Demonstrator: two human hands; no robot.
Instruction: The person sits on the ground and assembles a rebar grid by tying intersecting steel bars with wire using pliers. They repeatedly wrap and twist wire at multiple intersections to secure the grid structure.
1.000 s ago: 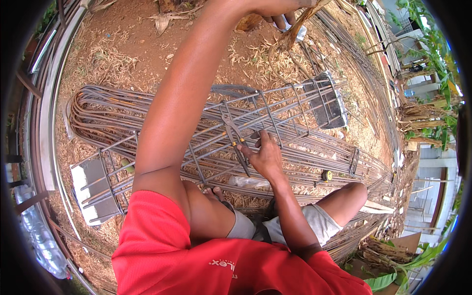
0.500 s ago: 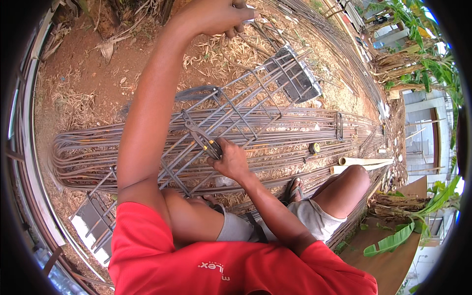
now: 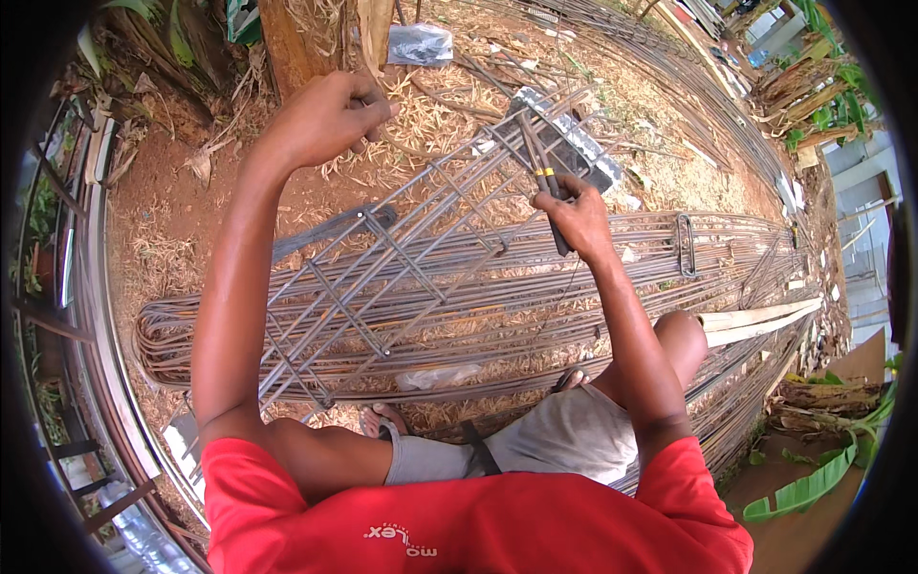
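My right hand [image 3: 579, 218] is closed around the dark handles of pincers [image 3: 543, 172] with yellow bands, their jaws pointing up and away over the far part of a rebar cage. The cage [image 3: 402, 232] is built of long steel bars with square stirrups. It lies slantwise, its far end over a dark block [image 3: 566, 143] with a pale edge. My left hand [image 3: 330, 120] is raised at the upper left, beyond the cage's left side. Its fingers are curled together; anything small between them cannot be made out.
Long bent rebars [image 3: 191, 335] lie in a wide bundle under the cage. A coil of dark thin wire [image 3: 335, 232] rests left of it. A loose stirrup [image 3: 686, 246] and pale poles [image 3: 760, 320] lie to the right. A trunk [image 3: 306, 48] and plastic bag [image 3: 421, 45] are at the far side.
My right hand has carried the pincers from the cage's middle up and right toward its far end. My left hand has moved left and nearer. The view has shifted.
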